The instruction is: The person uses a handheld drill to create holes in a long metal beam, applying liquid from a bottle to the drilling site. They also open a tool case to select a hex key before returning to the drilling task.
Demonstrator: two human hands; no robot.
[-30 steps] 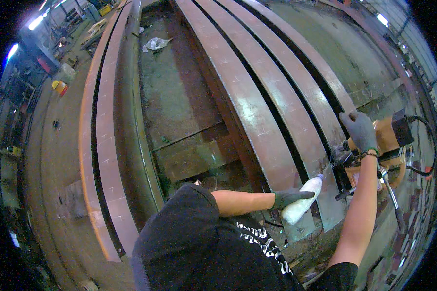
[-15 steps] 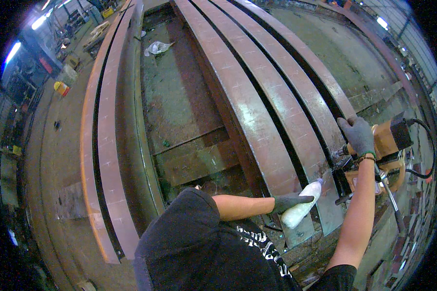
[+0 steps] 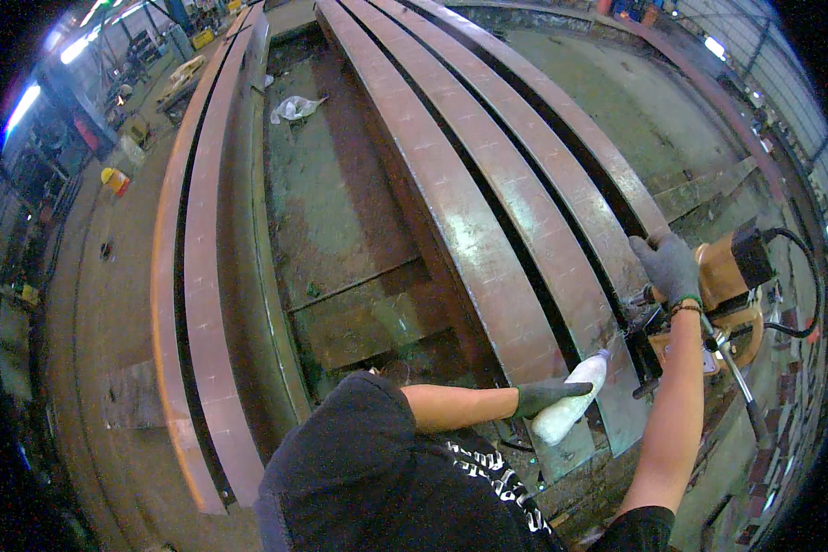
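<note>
My left hand (image 3: 554,397), in a grey glove, is closed around a white squeeze bottle (image 3: 570,401). The bottle is tilted, its narrow nozzle pointing up and right, toward the drill bit area. My right hand (image 3: 672,269), also gloved, grips the front of a magnetic drill (image 3: 729,269) with an orange-yellow body and black motor end. Its palm side and some fingertips are hidden. The drill stands at the near right end of the long steel beams (image 3: 524,179), with its bit close to a beam's top face. Chalk-like cross marks run along the beams.
Dark gaps separate the beams. More long beams (image 3: 213,304) lie to the left. A lever handle (image 3: 745,391) and a black cable (image 3: 811,276) stick out from the drill. A crumpled plastic bag (image 3: 294,109) lies on the floor, and a yellow bucket (image 3: 115,180) stands far left.
The view has shifted slightly. My left hand still holds the bottle and my right hand stays on the drill, with little visible movement of either.
</note>
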